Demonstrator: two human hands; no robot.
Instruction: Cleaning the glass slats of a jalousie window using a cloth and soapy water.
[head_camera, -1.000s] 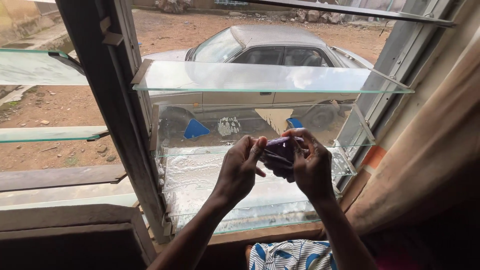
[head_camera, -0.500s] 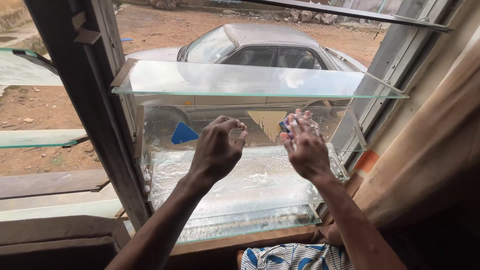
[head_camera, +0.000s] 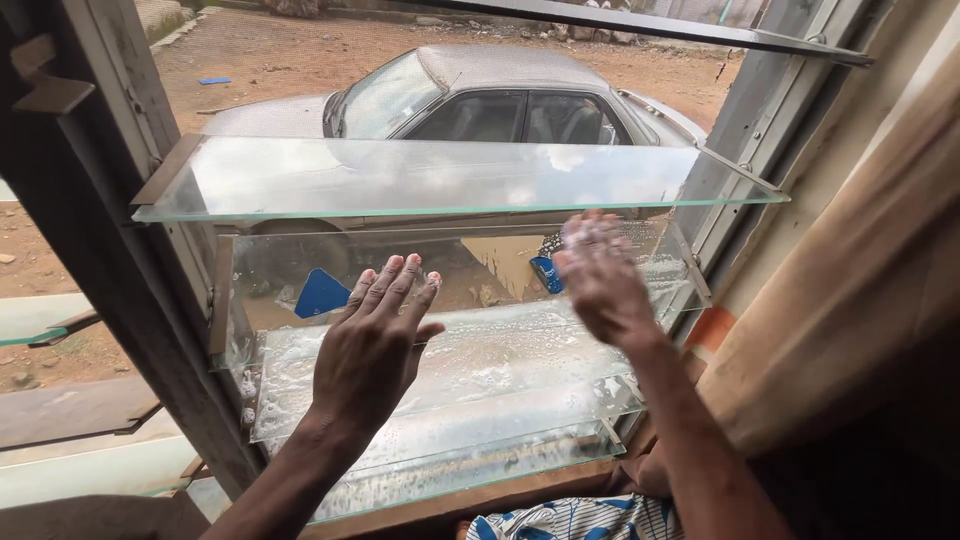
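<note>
Soapy glass slats being washed: left hand pressing flat, fingers spread; right hand open, sudsy, rubbing slat. Lower slats lathered, top slat looking unsoaped.

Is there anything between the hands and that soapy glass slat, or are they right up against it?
Nothing visible stands in the way. The left hand lies flat, fingers spread, against the soapy slat. The right hand, foamy at the fingertips, is up at the same slat near its right end. The top slat juts out above both hands, clear of them.
</note>
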